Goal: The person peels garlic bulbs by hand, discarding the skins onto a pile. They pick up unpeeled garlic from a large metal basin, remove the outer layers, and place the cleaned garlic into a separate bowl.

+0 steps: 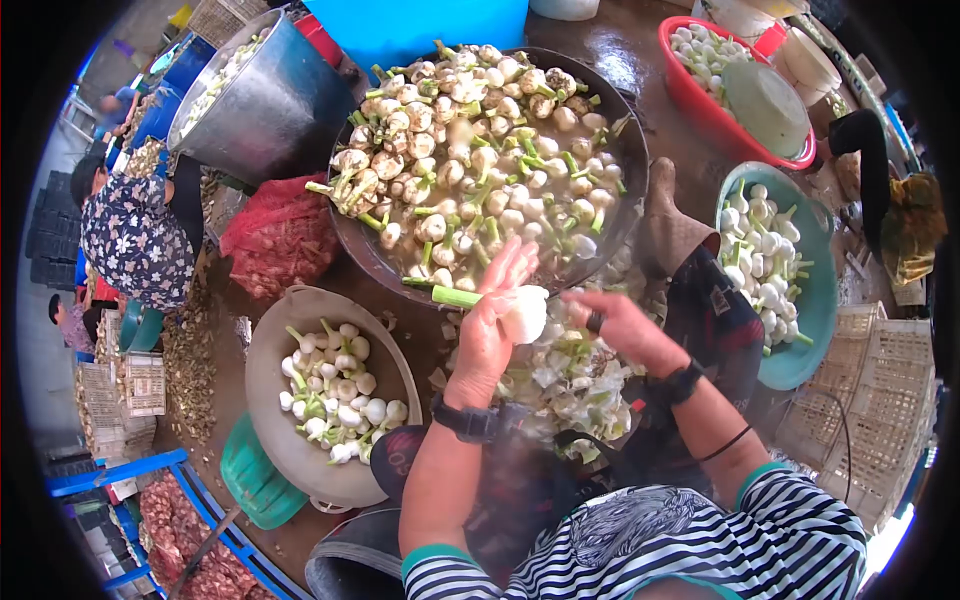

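Note:
My left hand (487, 335) holds a white garlic bulb (525, 314) with a short green stem pointing left. Close to the bulb's right side is my right hand (625, 330), its fingers curled; whatever is between them is too small to make out. Both hands are over the near edge of a large round pan (345, 240) with many bulbs in murky water, some brown and unpeeled, others whiter. Below the hands lies a heap of peeled skins (575, 385). To the left, a beige basin (277, 420) contains white bulbs with green stems.
A teal basin (812, 345) and a red basin (680, 95), both with bulbs, are on the right. A red mesh sack (275, 240), a metal pot (265, 105) and a green scoop (258, 475) stand left. Other people (140, 235) sit at far left.

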The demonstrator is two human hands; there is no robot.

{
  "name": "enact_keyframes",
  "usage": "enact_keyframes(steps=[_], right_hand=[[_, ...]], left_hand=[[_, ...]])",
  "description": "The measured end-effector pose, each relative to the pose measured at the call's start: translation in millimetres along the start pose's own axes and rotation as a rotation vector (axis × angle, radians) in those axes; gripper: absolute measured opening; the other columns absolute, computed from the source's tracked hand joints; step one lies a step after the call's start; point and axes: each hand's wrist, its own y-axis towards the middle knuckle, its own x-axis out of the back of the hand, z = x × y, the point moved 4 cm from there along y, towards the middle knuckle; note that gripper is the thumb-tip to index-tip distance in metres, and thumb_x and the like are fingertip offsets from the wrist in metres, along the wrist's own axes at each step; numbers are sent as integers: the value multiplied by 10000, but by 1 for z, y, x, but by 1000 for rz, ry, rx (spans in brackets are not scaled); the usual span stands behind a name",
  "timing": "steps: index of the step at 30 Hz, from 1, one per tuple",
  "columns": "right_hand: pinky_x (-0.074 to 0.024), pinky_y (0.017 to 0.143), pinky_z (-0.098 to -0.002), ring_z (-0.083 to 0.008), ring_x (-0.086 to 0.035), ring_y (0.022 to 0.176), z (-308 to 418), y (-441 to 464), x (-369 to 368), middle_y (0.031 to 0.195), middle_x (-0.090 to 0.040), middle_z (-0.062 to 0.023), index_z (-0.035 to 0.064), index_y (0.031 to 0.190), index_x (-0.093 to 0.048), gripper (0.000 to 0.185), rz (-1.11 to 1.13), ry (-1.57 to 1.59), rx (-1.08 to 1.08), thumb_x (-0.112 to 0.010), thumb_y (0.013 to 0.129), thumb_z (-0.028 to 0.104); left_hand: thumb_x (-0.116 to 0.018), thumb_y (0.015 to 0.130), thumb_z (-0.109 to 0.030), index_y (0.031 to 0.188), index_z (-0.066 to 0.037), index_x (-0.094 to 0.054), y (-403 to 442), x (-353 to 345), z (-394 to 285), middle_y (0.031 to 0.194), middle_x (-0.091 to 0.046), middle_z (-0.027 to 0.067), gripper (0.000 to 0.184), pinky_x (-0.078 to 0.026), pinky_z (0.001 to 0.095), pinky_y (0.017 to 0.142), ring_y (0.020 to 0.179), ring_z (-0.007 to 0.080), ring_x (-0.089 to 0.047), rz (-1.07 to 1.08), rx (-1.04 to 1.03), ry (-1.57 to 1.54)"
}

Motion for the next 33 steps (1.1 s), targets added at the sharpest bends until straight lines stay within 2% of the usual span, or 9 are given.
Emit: enact_keyframes(steps=[4,8,9,12,19,22,23,29,33], right_hand=[[-489,782,-265,-116,-584,932,45,13,-19,1042,-621,-42,11,1199,-541,405,209,498,4,-599,884,259],[-485,770,-269,-107,-584,923,45,20,-29,1035,-627,-48,-29,1131,-574,307,-78,542,146,-618,837,47],[-493,780,-272,-130,-612,895,49,19,-33,998,-640,-49,-8,1092,-602,304,-151,487,182,-633,791,-26],[-500,748,-290,-204,-641,865,59,16,-37,963,-651,-115,8,1077,-609,317,-367,-189,520,-617,768,-60],[-496,624,-310,-244,-640,725,55,19,-31,823,-635,-142,9,945,-610,225,-521,-315,527,-568,743,-82],[-491,629,-375,-334,-625,727,15,35,-11,720,-620,-139,24,852,-624,205,-439,16,72,-555,678,-59],[-493,644,-392,-339,-624,723,-5,35,-13,698,-623,-137,28,859,-631,175,-378,-47,37,-567,698,4],[-493,759,-411,-349,-621,845,-39,-4,-39,856,-661,-116,80,986,-663,272,262,-920,81,-642,715,64],[-482,803,-300,-140,-583,951,27,17,-6,1051,-641,-107,61,1193,-576,392,20,-64,176,-646,810,105]], left_hand=[[-476,822,-312,1437,-23,-209,0,-3,7,1451,-287,181,730,-203,384,1103,1331,279,-293,3,-71,229],[-482,935,-409,1183,16,-515,-2,20,8,1086,-581,121,493,-420,301,853,970,167,-525,-509,-53,656],[-490,926,-415,1009,38,-591,-3,13,0,826,-633,91,472,-456,321,696,738,175,-568,-568,-181,776],[-485,933,-401,968,35,-610,-4,14,2,778,-627,73,455,-456,308,706,726,163,-557,-586,-36,725],[-469,913,-264,1187,37,-552,-4,20,20,1104,-599,150,416,-423,313,895,1006,193,-558,-442,87,112],[-447,835,-186,1310,16,-447,0,13,10,1318,-468,211,516,-304,342,1050,1244,267,-432,-135,-26,-327],[-481,782,-274,1364,-25,-385,3,15,7,1473,-254,183,640,-142,432,1124,1395,289,-168,-40,-52,-388],[-497,752,-328,1378,-22,-358,1,1,-11,1533,-109,96,711,-165,535,1087,1421,241,-46,81,18,-710],[-487,772,-317,1367,-28,-378,-1,7,-4,1502,-222,108,670,-277,508,1048,1382,256,-209,15,52,-708]])
